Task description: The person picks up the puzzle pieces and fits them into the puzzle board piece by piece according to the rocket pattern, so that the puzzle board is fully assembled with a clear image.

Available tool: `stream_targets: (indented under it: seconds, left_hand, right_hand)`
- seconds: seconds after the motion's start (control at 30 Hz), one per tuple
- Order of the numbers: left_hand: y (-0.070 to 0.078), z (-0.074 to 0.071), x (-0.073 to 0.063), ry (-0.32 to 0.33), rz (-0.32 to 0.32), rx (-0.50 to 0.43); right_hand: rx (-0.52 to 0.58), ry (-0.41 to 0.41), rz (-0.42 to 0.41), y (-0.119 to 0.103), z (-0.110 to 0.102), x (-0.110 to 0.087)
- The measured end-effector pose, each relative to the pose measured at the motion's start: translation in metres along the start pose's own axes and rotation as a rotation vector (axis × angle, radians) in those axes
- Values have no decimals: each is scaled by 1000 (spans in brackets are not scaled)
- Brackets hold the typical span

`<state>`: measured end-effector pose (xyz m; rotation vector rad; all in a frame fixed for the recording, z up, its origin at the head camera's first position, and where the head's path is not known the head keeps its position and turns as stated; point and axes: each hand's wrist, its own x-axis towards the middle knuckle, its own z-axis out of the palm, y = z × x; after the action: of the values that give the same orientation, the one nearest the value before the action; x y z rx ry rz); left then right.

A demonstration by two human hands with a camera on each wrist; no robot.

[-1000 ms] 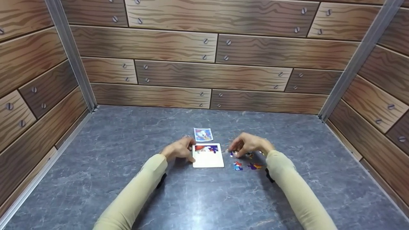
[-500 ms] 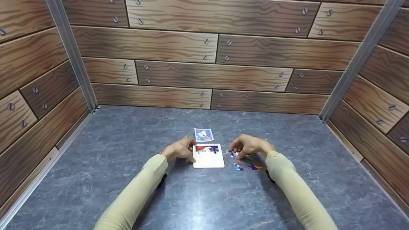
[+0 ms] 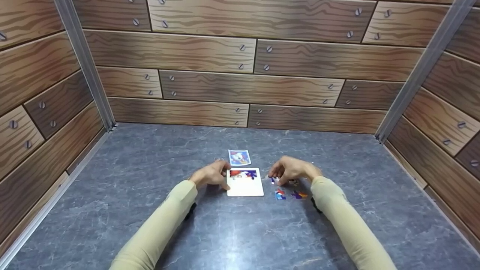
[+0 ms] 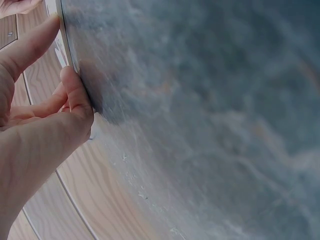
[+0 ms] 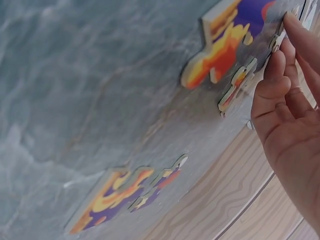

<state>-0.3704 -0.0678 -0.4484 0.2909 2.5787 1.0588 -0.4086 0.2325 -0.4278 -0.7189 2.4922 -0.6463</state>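
My left hand (image 3: 213, 173) holds the left edge of a white square puzzle board (image 3: 245, 188), thumb near its front corner and fingers farther back. Colourful jigsaw pieces (image 3: 243, 174) fill the far strip of the board; the nearer part is bare white. To the board's right, my right hand (image 3: 291, 168) pinches a small jigsaw piece (image 3: 273, 180) at the tabletop, partly hidden by the fingers. In the right wrist view, an orange and purple piece (image 5: 217, 62) and a smaller piece (image 5: 237, 86) lie close to these fingertips.
A picture card (image 3: 239, 158) lies just behind the board. Loose jigsaw pieces lie before the right hand, among them a red and blue one (image 3: 279, 194) and a purple and orange one (image 3: 299, 195). Plank-patterned walls (image 3: 247, 88) enclose the grey marbled table (image 3: 240, 228).
Both hands stay in nearly the same place. The right fingers shift only slightly at the piece, and the board and card have not visibly moved.
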Motion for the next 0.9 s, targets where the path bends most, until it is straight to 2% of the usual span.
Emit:
stream_targets:
  seconds: [0.23, 0.37, 0.63, 0.9]
  left_hand:
    - [0, 1, 1, 4, 2, -16]
    - [0, 2, 2, 3, 13, -31]
    - [0, 1, 1, -1, 7, -5]
    - [0, 2, 0, 3, 0, -30]
  right_hand:
    - [40, -39, 17, -2, -1, 1]
    - [21, -55, 13, -1, -1, 1]
    - [6, -51, 47, -2, -1, 0]
    - [48, -30, 7, 0, 0, 0]
